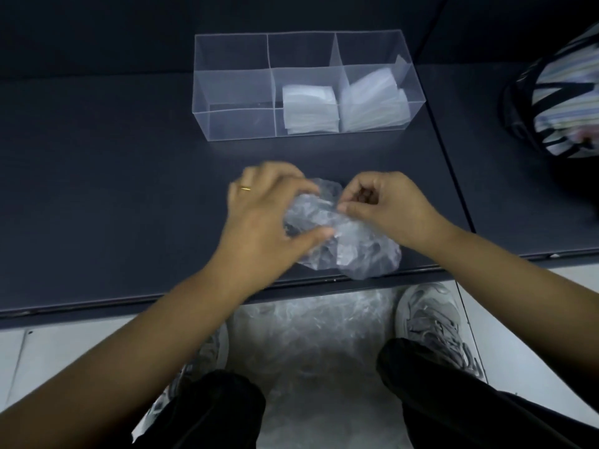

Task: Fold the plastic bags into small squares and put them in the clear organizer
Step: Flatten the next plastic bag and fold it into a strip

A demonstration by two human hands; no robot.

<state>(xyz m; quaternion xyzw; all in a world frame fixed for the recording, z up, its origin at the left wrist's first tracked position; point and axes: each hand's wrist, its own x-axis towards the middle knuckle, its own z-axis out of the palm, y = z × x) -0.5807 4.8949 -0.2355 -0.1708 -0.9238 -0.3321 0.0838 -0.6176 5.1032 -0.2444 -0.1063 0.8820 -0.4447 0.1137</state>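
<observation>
Down on the pale floor, between two grey-white shoes (431, 322), lies a loose heap of clear plastic bags (311, 335). Black trouser legs (220, 413) frame it on either side. Just beyond the heap runs the near edge of a dark table (113, 189).

On that table, close to its edge, sits a crumpled plastic bag (356, 251), not yet flattened or folded, with its lower lobe reaching almost to the rim. Both hands work at its upper part. The left hand (259, 215), which wears a thin gold ring (245, 188), has its fingers curled over the bag's far left side while the thumb presses into the plastic from the near side, so it grips the film. The right hand (385, 205) pinches a fold of the same bag between thumb and forefinger, and its other fingers are tucked into the palm.

Farther back, well apart from the hands, stands the clear organizer (233, 121), split by thin walls into two rows of three compartments. A stack of folded squares (309, 108) stands in the near middle compartment. A second stack (372, 105), leaning a little, fills the near right one.

At the far right, on the adjoining table section, rests a striped bag (564, 102) with dark straps, partly cut off by the frame.
</observation>
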